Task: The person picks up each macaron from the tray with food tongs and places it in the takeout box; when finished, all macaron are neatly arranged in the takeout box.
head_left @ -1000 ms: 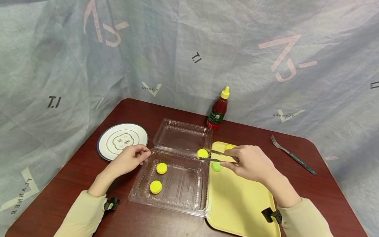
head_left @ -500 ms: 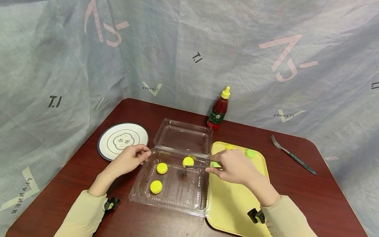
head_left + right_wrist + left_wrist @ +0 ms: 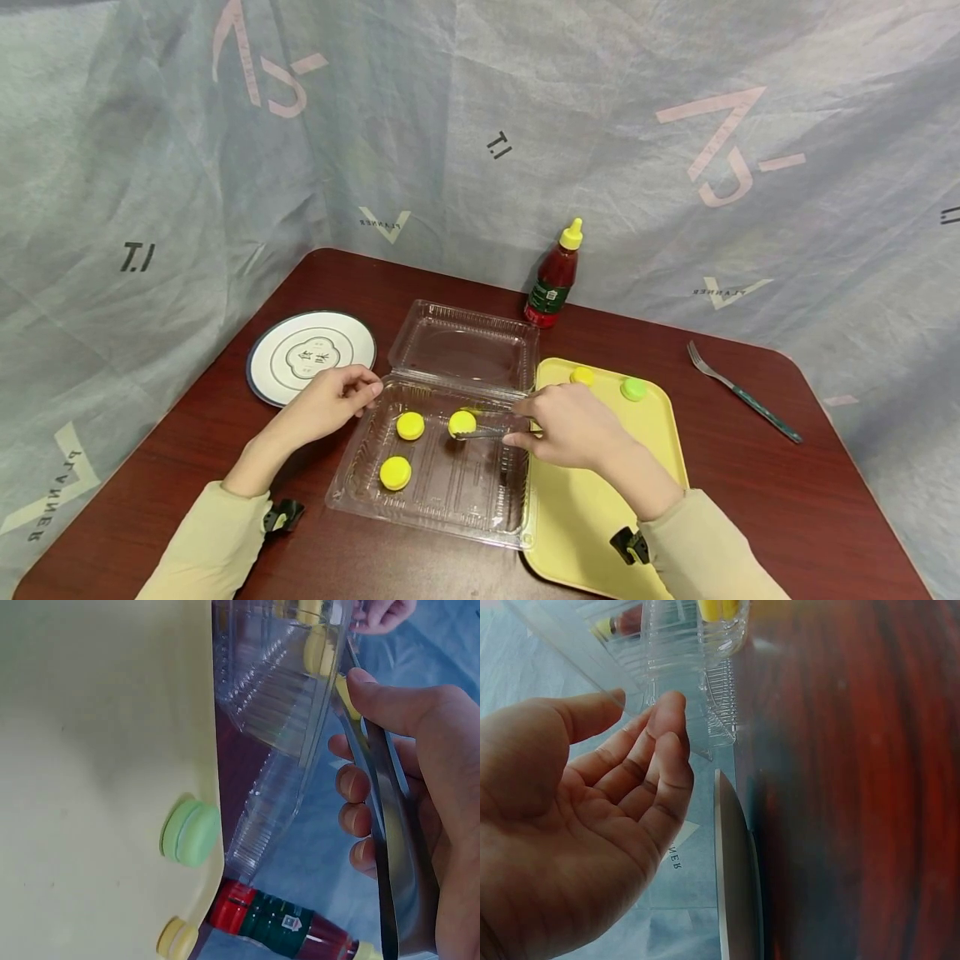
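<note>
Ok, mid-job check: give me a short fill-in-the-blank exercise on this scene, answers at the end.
1. The right hand grips tongs with their tips at a ____ macaron.
2. Besides that one, the open container holds ____ macarons.
3. In the head view, the fork lies to the ____ of the tray.
4. The hand nearest the plate is the person's ____ one.

Missing words: yellow; two; right; left.

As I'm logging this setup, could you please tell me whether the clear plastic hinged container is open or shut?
Open: its clear rectangular plastic lid lies folded back beyond the base, leaving round yellow macarons inside uncovered.
</note>
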A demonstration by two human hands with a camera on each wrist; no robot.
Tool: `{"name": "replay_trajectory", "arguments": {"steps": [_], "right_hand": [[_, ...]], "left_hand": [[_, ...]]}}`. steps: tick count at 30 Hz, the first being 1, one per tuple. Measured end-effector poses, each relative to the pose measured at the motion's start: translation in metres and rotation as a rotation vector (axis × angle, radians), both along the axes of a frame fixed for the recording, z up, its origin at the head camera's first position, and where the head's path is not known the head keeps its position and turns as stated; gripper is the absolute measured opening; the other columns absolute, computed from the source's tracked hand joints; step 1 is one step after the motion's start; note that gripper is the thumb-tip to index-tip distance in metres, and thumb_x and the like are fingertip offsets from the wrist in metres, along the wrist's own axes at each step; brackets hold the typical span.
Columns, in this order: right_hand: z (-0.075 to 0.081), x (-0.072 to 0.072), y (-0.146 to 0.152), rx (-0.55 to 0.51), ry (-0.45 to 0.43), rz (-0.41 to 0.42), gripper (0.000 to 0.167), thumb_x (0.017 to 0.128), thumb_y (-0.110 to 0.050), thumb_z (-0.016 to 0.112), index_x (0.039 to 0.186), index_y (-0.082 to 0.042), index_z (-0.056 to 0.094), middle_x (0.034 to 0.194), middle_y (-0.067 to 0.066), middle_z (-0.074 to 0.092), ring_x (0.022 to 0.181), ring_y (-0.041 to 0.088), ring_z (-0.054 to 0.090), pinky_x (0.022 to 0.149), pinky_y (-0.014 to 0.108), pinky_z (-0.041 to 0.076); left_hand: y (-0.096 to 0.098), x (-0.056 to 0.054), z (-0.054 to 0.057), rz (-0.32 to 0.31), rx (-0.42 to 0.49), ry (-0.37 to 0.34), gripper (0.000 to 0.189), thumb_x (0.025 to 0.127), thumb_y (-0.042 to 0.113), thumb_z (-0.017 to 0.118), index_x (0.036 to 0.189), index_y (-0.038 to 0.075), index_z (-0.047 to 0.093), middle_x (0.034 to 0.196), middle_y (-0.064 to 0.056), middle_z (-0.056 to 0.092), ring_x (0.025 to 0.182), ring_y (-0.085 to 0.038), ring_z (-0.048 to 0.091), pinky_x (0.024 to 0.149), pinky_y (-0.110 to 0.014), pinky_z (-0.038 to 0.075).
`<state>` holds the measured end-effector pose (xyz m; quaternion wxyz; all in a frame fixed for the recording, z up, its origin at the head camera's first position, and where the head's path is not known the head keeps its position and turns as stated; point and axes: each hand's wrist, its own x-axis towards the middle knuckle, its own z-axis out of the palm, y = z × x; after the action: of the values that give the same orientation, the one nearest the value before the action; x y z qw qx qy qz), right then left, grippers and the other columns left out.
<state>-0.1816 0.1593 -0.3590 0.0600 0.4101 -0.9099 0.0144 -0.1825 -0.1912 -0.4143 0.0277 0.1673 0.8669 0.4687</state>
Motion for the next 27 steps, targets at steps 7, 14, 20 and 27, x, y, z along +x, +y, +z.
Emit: {"name": "replay_trajectory", "arguments": {"steps": [7, 14, 20, 27], "right_hand": [[-0.005, 0.000, -0.007, 0.021, -0.029, 0.000, 0.030, 0.086, -0.047, 0.074, 0.075, -0.021, 0.067, 0.054, -0.016, 0.041, 0.049, 0.004, 0.040, 0.046, 0.024, 0.035], [-0.009, -0.001, -0.011, 0.058, 0.004, 0.009, 0.047, 0.086, -0.049, 0.073, 0.062, -0.027, 0.040, 0.051, -0.016, 0.033, 0.047, 0.003, 0.035, 0.045, 0.025, 0.032], [-0.012, -0.002, -0.015, 0.078, 0.023, 0.016, 0.045, 0.087, -0.049, 0.073, 0.062, -0.026, 0.042, 0.051, -0.016, 0.033, 0.046, 0.004, 0.037, 0.046, 0.027, 0.035], [-0.015, -0.002, -0.019, 0.086, 0.032, 0.020, 0.044, 0.085, -0.048, 0.074, 0.063, -0.025, 0.044, 0.052, -0.015, 0.035, 0.046, 0.006, 0.038, 0.045, 0.027, 0.035]], "left_hand": [[0.000, 0.000, 0.000, 0.003, -0.018, 0.005, 0.011, 0.100, 0.009, 0.060, 0.102, 0.000, 0.066, 0.075, -0.001, 0.062, 0.066, -0.021, 0.062, 0.065, -0.028, 0.051], [-0.001, 0.000, 0.000, 0.003, -0.020, 0.003, 0.012, 0.100, 0.009, 0.059, 0.102, 0.000, 0.066, 0.075, -0.001, 0.062, 0.067, -0.023, 0.062, 0.065, -0.028, 0.052], [-0.001, -0.001, -0.001, 0.000, -0.017, 0.001, 0.012, 0.101, 0.009, 0.059, 0.102, -0.001, 0.066, 0.075, -0.001, 0.062, 0.068, -0.025, 0.063, 0.065, -0.028, 0.051], [-0.001, 0.000, -0.001, -0.002, -0.021, 0.004, 0.012, 0.101, 0.009, 0.059, 0.102, -0.001, 0.066, 0.075, -0.001, 0.062, 0.068, -0.025, 0.063, 0.065, -0.028, 0.051]]}}
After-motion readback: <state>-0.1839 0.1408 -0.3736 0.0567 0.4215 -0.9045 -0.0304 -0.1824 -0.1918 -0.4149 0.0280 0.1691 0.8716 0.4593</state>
